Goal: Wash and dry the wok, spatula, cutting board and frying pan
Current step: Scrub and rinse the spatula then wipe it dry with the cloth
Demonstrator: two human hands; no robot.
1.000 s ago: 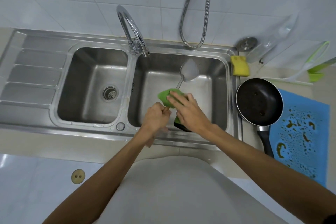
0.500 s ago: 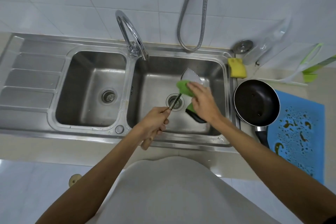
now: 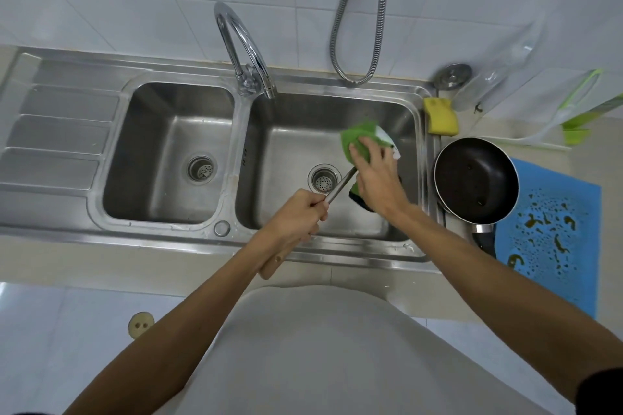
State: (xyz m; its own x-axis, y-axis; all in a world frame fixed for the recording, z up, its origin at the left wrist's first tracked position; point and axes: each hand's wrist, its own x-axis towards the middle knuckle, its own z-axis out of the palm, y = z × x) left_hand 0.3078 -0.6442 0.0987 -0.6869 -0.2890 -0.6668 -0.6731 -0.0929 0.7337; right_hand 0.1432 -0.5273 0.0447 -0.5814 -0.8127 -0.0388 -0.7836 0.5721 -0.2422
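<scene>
My left hand (image 3: 295,217) grips the wooden handle of the metal spatula (image 3: 340,185), whose shaft slants up to the right over the right sink basin (image 3: 286,152). My right hand (image 3: 376,175) presses a green cloth (image 3: 357,141) onto the spatula's blade, which is mostly hidden under the cloth; only a pale edge shows. The black frying pan (image 3: 475,178) sits on the counter right of the sink, handle toward me. Upright against the wall at far right stands what looks like a white cutting board (image 3: 553,101) with a green handle. No wok is in view.
A yellow sponge (image 3: 440,116) lies on the sink's back right corner. A blue mat (image 3: 553,239) with water drops lies beside the pan. The faucet (image 3: 244,54) arches over the divider, a shower hose (image 3: 357,20) hangs behind. The left basin (image 3: 168,152) holds nothing.
My right hand slid the green cloth from the spatula's shaft near my left hand up to the blade, toward the far right of the basin. The left hand kept its grip.
</scene>
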